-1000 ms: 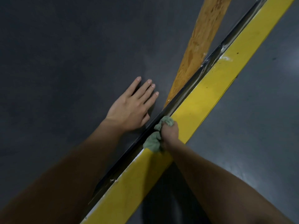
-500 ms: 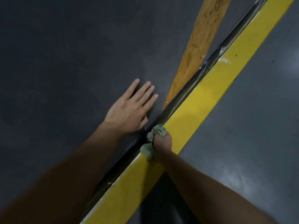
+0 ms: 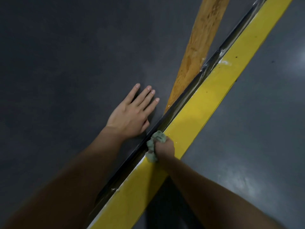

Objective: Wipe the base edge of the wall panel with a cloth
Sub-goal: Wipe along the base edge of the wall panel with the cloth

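A bunched green cloth (image 3: 154,146) sits against the dark base edge (image 3: 166,116) of the grey wall panel (image 3: 66,63), fisted in the R hand (image 3: 164,148) over a yellow floor stripe (image 3: 206,100). L hand (image 3: 132,114), fingers spread, lies flat on the panel just beside it, near a wood board (image 3: 198,47).

A crumpled pale-green fabric cloth (image 3: 154,146) looks soft and matt. The dark grey wall panel (image 3: 66,63) at upper left is matt; the yellow painted floor stripe (image 3: 214,90) is smooth. The orange-brown chipboard plank (image 3: 198,47) looks rough — flaky-grained — while the grey floor (image 3: 255,129) at right has a faint sheen.
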Demonstrator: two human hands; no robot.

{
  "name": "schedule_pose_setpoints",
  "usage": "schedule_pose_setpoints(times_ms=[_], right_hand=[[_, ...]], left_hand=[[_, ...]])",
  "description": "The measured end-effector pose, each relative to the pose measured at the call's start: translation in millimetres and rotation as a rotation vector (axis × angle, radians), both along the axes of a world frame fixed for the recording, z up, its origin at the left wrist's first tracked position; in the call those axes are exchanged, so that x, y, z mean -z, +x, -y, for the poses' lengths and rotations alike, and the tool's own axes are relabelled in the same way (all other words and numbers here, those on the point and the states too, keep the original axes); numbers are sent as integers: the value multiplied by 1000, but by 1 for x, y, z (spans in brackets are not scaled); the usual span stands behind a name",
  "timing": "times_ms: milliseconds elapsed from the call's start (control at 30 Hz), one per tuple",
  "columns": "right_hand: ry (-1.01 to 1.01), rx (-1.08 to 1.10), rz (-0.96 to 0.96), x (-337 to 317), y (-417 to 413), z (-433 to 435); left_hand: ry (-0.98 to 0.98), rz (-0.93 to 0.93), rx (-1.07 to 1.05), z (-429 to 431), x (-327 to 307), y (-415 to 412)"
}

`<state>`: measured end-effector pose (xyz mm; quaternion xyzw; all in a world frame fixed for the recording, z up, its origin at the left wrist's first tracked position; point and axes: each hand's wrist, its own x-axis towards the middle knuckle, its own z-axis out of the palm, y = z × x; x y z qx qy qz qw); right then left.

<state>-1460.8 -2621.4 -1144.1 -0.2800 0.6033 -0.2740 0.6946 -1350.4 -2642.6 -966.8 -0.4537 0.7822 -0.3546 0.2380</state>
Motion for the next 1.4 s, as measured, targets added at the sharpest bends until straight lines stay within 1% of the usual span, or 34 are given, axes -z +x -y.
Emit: schedule_pose_setpoints(times_ms=[100, 233, 300, 367, 433, 467, 600, 667, 733, 767, 800, 833, 900, 1000, 1067, 1167, 1267, 1333, 1400], right_hand=[[-61, -7, -65, 4, 9, -4], [-58, 132, -51, -10, -18, 48], [-72, 163, -79, -14, -34, 79], [-144, 83, -164, -17, -42, 92], [-204, -20, -240, -20, -42, 81], [-203, -44, -228, -19, -39, 68], [-20, -62, -40, 8, -2, -1], [-44, -76, -5, 41, 13, -9], [-63, -19, 25, 54, 14, 6], [-47, 26, 33, 44, 7, 18], [-24, 77, 30, 17, -4, 30], [-10, 118, 31, 3, -15, 45], [1, 185, 23, -11, -36, 81], [24, 208, 34, -22, -65, 125], [22, 187, 26, -26, -72, 138], [74, 147, 16, -29, -57, 124], [126, 182, 75, -23, -37, 90], [127, 142, 101, -19, -31, 72], [101, 72, 75, -19, -34, 72]], left_hand=[[3, -4, 9, 0, -1, 1], [-5, -15, 20, -1, -1, 1], [-7, -23, 22, 0, -1, 1], [1, -27, 17, 0, -1, 1], [5, -22, 9, 0, 1, 0], [2, -17, 7, 0, 1, 0], [-2, -18, 11, 0, 2, 0], [-5, -26, 16, 0, 1, 0], [-3, -27, 22, 0, 1, 0], [-4, -29, 24, -1, 1, 1], [-8, -31, 28, -1, 1, 0], [-15, -33, 33, -1, 0, 0], [-22, -37, 35, 0, 0, 0], [-17, -26, 34, 0, 1, 0], [-21, -25, 32, 1, 2, 1], [-32, -54, 41, 2, 4, 2], [-49, -64, 47, 3, 5, 1], [-53, -53, 38, 3, 6, 1], [-55, -42, 30, 3, 6, 0]])
